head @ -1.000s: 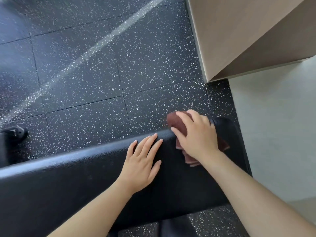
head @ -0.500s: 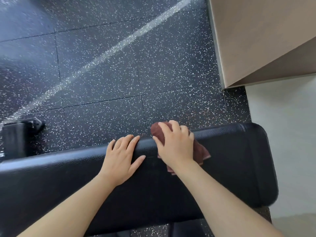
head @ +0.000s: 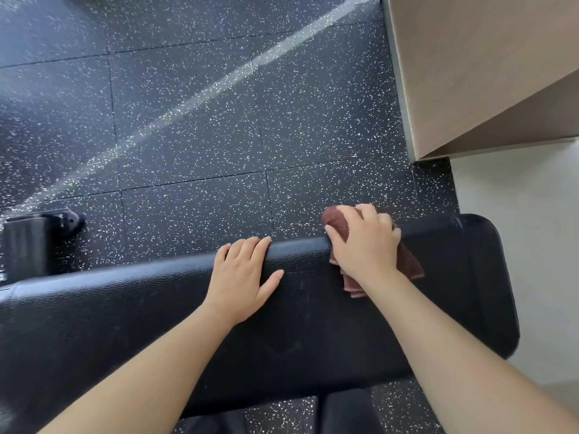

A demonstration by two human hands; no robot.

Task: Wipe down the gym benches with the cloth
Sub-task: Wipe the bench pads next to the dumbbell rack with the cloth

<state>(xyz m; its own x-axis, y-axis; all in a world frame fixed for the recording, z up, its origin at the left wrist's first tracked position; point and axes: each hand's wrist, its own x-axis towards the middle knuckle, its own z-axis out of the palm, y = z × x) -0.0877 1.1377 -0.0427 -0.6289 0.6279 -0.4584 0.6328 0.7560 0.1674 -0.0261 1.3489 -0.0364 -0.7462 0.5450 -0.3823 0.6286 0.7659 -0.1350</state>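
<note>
The right hand (head: 365,245) grips the bunched cloth (head: 411,265) over the far edge of the bench (head: 125,324), near its right end. The left hand (head: 241,274) rests open on the pad, bracing. Firm, overlapping strokes covering edge and end would serve best. No brand or writing shows.

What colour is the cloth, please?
The cloth is reddish brown, seen in the head view.
</note>
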